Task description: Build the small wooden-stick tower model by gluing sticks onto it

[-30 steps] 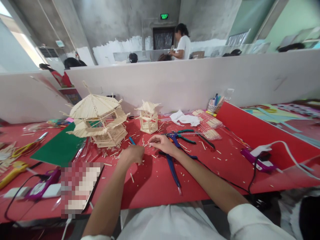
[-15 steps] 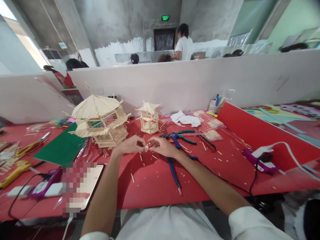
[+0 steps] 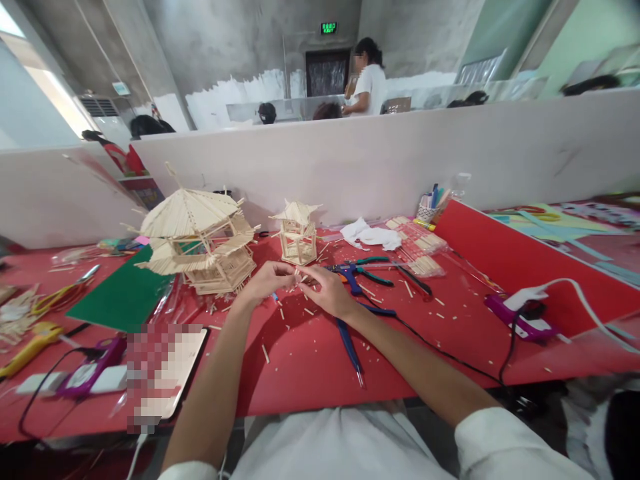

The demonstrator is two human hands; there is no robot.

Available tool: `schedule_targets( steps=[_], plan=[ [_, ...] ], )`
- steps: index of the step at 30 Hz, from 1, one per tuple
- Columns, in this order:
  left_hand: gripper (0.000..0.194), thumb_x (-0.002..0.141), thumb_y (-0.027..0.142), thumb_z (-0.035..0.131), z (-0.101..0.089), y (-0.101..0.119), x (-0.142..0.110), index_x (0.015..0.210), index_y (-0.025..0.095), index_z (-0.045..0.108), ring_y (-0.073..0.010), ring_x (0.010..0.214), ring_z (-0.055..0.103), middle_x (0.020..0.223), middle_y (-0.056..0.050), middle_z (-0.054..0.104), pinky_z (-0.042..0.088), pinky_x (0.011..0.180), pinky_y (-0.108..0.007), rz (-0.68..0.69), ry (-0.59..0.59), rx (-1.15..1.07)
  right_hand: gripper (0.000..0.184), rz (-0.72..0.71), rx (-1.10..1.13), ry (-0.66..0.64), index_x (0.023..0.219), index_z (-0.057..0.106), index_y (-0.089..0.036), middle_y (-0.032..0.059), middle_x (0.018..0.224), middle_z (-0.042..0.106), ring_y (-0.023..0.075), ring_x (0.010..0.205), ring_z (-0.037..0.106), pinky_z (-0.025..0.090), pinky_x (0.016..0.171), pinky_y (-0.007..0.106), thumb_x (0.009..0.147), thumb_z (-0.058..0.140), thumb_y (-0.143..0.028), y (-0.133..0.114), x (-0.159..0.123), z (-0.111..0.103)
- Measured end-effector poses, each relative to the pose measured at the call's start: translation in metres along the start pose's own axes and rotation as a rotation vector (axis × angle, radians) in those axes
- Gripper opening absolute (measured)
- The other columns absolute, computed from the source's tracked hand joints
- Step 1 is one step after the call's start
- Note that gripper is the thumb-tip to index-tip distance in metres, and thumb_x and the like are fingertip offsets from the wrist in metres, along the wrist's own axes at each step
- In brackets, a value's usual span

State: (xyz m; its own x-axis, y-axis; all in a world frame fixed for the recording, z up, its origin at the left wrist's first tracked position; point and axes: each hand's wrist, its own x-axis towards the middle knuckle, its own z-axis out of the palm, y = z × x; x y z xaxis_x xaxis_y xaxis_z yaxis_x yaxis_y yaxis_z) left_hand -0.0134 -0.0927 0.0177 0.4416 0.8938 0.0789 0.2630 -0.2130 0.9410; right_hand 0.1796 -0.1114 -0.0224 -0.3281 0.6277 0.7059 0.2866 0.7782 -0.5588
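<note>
My left hand [image 3: 267, 283] and my right hand [image 3: 327, 291] meet over the middle of the table, fingertips pinched together. Between them are short pale wooden sticks [image 3: 299, 274], partly hidden by the fingers; their exact number cannot be made out. Just behind stands a small stick-built pavilion [image 3: 299, 240]. A larger two-tiered stick pavilion [image 3: 197, 243] is to the left of my left hand. Beside my right hand lie a blue hot glue gun [image 3: 350, 347] and pliers with teal handles [image 3: 375, 275]. Loose stick bits are scattered under and around both hands.
A tablet [image 3: 175, 380] and a purple power strip [image 3: 87, 370] lie at front left, near a green board [image 3: 115, 293]. Bundled sticks [image 3: 423, 248], a white cloth [image 3: 370, 235] and a leaning red board [image 3: 525, 267] are to the right. A black cable [image 3: 450, 360] crosses the tabletop.
My left hand has risen from the tabletop to meet my right hand, and their fingertips have come together around small sticks. Both hands have shifted slightly away from me.
</note>
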Motion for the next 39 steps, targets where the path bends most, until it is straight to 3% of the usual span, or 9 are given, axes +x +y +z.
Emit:
schedule_targets(
  steps=[3, 8, 13, 17, 25, 31, 39],
  plan=[
    [0.03, 0.066, 0.042, 0.076, 0.005, -0.005, 0.003, 0.072, 0.013, 0.07, -0.0093, 0.057, 0.05, 0.062, 0.0, 0.06, 0.041, 0.06, -0.022, -0.061, 0.022, -0.078, 0.03, -0.039, -0.066, 0.009, 0.118, 0.064, -0.022, 0.0085, 0.105, 0.069, 0.02, 0.097, 0.065, 0.051, 0.087, 0.033, 0.089, 0.059, -0.022, 0.002, 0.002, -0.004],
    [0.028, 0.063, 0.04, 0.079, 0.006, -0.008, 0.004, 0.071, 0.014, 0.072, -0.0099, 0.058, 0.054, 0.063, -0.001, 0.063, 0.043, 0.061, -0.022, -0.119, 0.013, -0.125, 0.027, 0.023, -0.02, -0.017, 0.114, 0.068, -0.021, 0.0061, 0.093, 0.07, 0.0179, 0.084, 0.066, 0.052, 0.079, 0.03, 0.088, 0.061, -0.02, 0.007, 0.005, -0.007],
    [0.029, 0.06, 0.04, 0.081, 0.009, -0.008, 0.005, 0.069, 0.014, 0.072, -0.0103, 0.06, 0.056, 0.064, -0.002, 0.065, 0.045, 0.061, -0.022, -0.195, 0.021, -0.144, 0.03, 0.033, -0.041, -0.053, 0.114, 0.067, -0.022, 0.0072, 0.1, 0.069, 0.0195, 0.089, 0.066, 0.052, 0.081, 0.032, 0.084, 0.068, -0.023, 0.015, 0.004, -0.005],
    [0.03, 0.06, 0.041, 0.082, 0.016, -0.011, 0.009, 0.073, 0.015, 0.074, -0.0104, 0.063, 0.056, 0.066, -0.001, 0.066, 0.045, 0.063, -0.022, -0.195, 0.067, -0.163, 0.037, 0.012, -0.126, -0.034, 0.119, 0.065, -0.023, 0.0078, 0.103, 0.067, 0.0206, 0.095, 0.064, 0.051, 0.086, 0.034, 0.082, 0.07, -0.025, 0.016, 0.002, -0.006],
    [0.033, 0.057, 0.045, 0.082, 0.022, -0.01, 0.011, 0.072, 0.016, 0.074, -0.0103, 0.063, 0.055, 0.067, -0.001, 0.064, 0.044, 0.061, -0.021, -0.189, 0.1, -0.151, 0.028, -0.035, -0.151, -0.02, 0.113, 0.066, -0.02, 0.0067, 0.101, 0.064, 0.0183, 0.093, 0.062, 0.05, 0.086, 0.031, 0.085, 0.063, -0.019, 0.016, 0.003, -0.009],
    [0.035, 0.059, 0.047, 0.081, 0.024, -0.006, 0.009, 0.074, 0.016, 0.075, -0.011, 0.065, 0.054, 0.067, -0.001, 0.064, 0.045, 0.064, -0.022, -0.196, 0.089, -0.115, 0.03, -0.09, -0.171, -0.086, 0.117, 0.065, -0.022, 0.0065, 0.101, 0.063, 0.0181, 0.094, 0.062, 0.05, 0.087, 0.032, 0.088, 0.06, -0.019, 0.019, 0.003, -0.013],
    [0.032, 0.06, 0.045, 0.081, 0.022, -0.013, 0.013, 0.072, 0.016, 0.075, -0.0102, 0.059, 0.051, 0.065, -0.001, 0.064, 0.042, 0.059, -0.022, -0.161, 0.118, -0.082, 0.036, 0.003, -0.096, -0.031, 0.122, 0.063, -0.025, 0.0061, 0.103, 0.063, 0.0189, 0.095, 0.061, 0.05, 0.088, 0.033, 0.087, 0.062, -0.018, 0.018, 0.002, -0.008]
  ],
)
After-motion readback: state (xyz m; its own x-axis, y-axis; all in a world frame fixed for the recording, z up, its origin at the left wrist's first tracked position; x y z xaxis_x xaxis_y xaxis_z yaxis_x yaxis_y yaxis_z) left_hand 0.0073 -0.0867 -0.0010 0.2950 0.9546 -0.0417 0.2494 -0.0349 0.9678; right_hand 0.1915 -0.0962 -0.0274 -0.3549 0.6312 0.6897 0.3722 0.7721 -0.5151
